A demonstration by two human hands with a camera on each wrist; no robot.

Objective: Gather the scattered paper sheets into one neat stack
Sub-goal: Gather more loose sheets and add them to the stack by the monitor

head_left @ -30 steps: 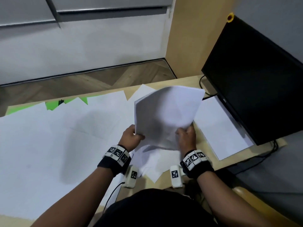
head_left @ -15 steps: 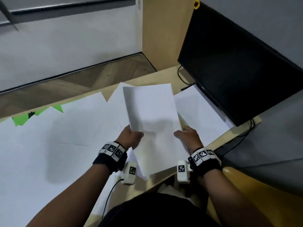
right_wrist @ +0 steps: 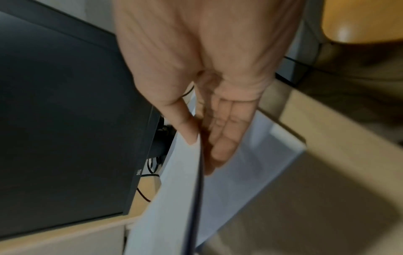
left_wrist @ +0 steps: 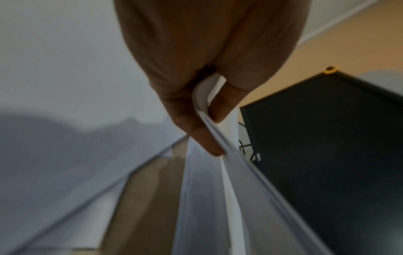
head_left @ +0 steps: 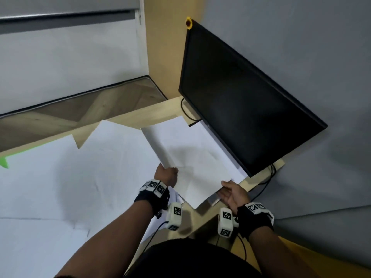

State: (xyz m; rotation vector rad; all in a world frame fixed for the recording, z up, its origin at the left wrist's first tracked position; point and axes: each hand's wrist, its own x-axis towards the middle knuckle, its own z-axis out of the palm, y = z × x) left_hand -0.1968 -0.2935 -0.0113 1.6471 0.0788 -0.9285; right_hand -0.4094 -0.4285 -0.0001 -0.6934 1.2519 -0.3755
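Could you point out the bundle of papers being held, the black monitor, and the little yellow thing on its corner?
held paper bundle [head_left: 192, 157]: head view, middle of top sheet.
black monitor [head_left: 241, 109]: head view, centre of dark screen.
yellow thing [head_left: 188, 22]: head view, its middle, at monitor's top corner.

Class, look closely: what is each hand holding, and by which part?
The left hand pinches the white paper stack at its left edge; the right hand supports its near right corner with straight fingers.

We see a light wooden desk [head_left: 152, 112] carrying large white sheets [head_left: 80, 177] spread across its left side, a black monitor [head_left: 241, 109] standing at its right end (cables trailing behind), and another sheet [head_left: 216, 143] beneath the screen.
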